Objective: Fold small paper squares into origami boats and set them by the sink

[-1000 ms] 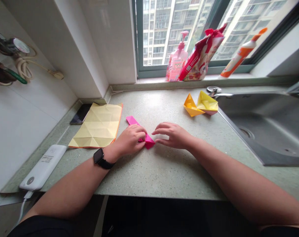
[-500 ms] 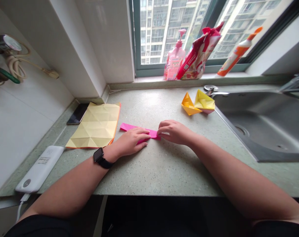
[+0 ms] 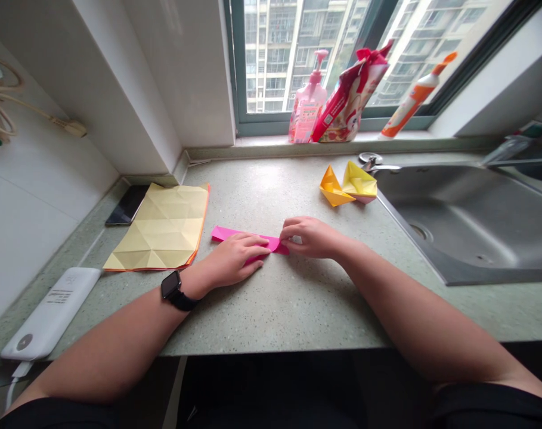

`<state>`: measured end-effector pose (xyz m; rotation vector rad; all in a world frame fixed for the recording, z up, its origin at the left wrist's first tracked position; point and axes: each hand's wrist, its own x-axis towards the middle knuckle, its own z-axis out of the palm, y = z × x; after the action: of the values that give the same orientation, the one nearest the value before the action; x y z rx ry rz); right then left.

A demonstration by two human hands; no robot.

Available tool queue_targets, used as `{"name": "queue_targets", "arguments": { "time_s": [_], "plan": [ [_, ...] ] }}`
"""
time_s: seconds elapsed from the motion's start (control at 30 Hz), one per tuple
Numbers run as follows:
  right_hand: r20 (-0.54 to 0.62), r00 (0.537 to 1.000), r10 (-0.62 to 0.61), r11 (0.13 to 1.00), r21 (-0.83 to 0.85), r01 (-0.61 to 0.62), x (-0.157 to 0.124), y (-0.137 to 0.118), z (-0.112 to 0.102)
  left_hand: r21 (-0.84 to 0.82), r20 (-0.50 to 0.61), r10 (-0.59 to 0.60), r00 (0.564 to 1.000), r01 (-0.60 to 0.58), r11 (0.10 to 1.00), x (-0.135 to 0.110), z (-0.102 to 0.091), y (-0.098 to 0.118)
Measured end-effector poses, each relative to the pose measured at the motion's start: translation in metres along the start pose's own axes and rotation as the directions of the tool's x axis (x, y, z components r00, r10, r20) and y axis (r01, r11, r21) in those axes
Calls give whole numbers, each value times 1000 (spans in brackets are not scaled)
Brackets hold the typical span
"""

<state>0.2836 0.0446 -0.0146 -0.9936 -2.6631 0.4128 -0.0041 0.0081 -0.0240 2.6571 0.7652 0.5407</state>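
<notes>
A folded strip of pink paper (image 3: 223, 234) lies on the speckled counter, angled slightly down to the right. My left hand (image 3: 237, 257), with a black watch on its wrist, rests over the strip's middle, fingers stretched out and pressing it down. At the strip's right end, my right hand (image 3: 307, 236) pinches the edge between thumb and fingertips, and the paper there curls up a little. My fingers hide part of the strip. Left of the hands, a creased pale yellow sheet (image 3: 161, 229) lies on top of orange-edged paper.
Two folded paper boats, one orange (image 3: 334, 189) and one yellow (image 3: 360, 183), stand near the steel sink (image 3: 436, 250). A phone (image 3: 126, 205) and a white power bank (image 3: 51, 313) lie at left. A pump bottle (image 3: 307, 113), red bag (image 3: 349, 101) and orange-white bottle (image 3: 414, 101) line the sill.
The paper's right end is now bent up at my right fingertips, which have closed more tightly. My left hand stays on the strip. The whole view has shifted slightly.
</notes>
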Motion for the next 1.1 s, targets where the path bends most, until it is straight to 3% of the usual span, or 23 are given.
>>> {"name": "queue_targets", "arguments": {
  "time_s": [0.33,0.6,0.77,0.93,1.1],
  "plan": [
    [-77,988,133,991,-24,-135,4,3,9,-28,-91,-22,996,19,999,6,18,7],
    [-113,979,169,985,-24,-173,3,9,12,22,4,-56,998,56,998,3,21,10],
    [-97,982,165,984,90,-156,4,11,9,54,18,-65,998,64,996,1,24,10],
    [-27,994,102,973,213,-94,2,18,0,91,61,-76,995,70,993,6,16,14],
    [4,995,95,970,223,-94,1,22,-3,94,155,-33,987,18,995,20,-1,17]
  ]
}}
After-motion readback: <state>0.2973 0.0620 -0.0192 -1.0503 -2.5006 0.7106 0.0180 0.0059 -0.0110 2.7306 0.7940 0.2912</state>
